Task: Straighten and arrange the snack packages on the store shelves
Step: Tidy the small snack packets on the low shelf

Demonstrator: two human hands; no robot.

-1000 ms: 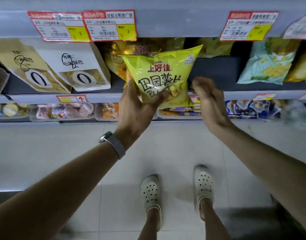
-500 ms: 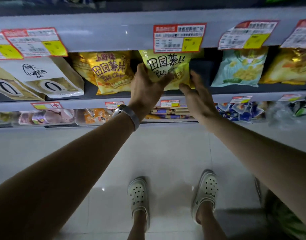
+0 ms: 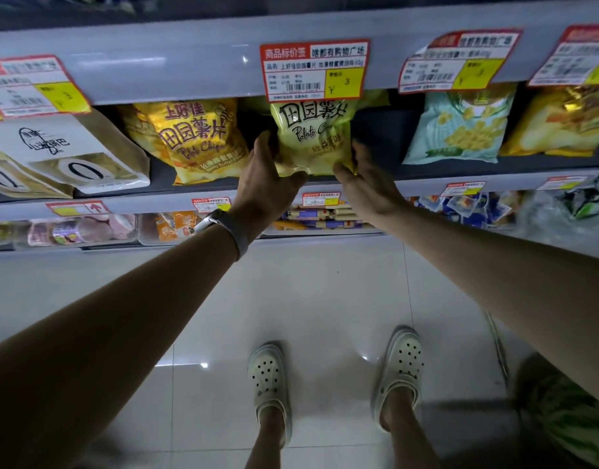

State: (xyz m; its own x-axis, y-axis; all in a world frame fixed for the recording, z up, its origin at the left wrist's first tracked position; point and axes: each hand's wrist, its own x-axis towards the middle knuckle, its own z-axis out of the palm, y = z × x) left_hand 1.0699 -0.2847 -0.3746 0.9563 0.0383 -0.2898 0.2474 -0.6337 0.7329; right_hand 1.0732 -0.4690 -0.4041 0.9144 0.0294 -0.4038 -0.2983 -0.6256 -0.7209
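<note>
Yellow-green chip bag [image 3: 313, 140] stood upright on the middle shelf [image 3: 426, 182], bottom close to the front lip, approx. at 12 o'clock from the person. A red price tag [image 3: 314, 69] hanging from the shelf above covered its top, so the brand line was not readable.

The left hand [image 3: 267, 177] gripped the lower left corner: thumb across the bottom seam in front, fingers curled round the side, tips hidden behind the pack. The right hand [image 3: 365, 184] lay at the lower right corner w/ fingers nearly straight along the edge and thumb touching the bottom. How far its fingertips reached behind, I could not tell.

At 9 o'clock of the bag leaned an orange-yellow bag [image 3: 193, 140], near, w/ only a narrow dark gap between. At 3 o'clock there was a wider dark gap before the pale blue bag [image 3: 460, 126]. Sth yellow showed behind at 1 o'clock, mostly hidden.

Far at 9 o'clock the white-and-brown bag [image 3: 71, 154] was cut by the frame edge. Small packets on the lower shelf were too blurred to identify.
</note>
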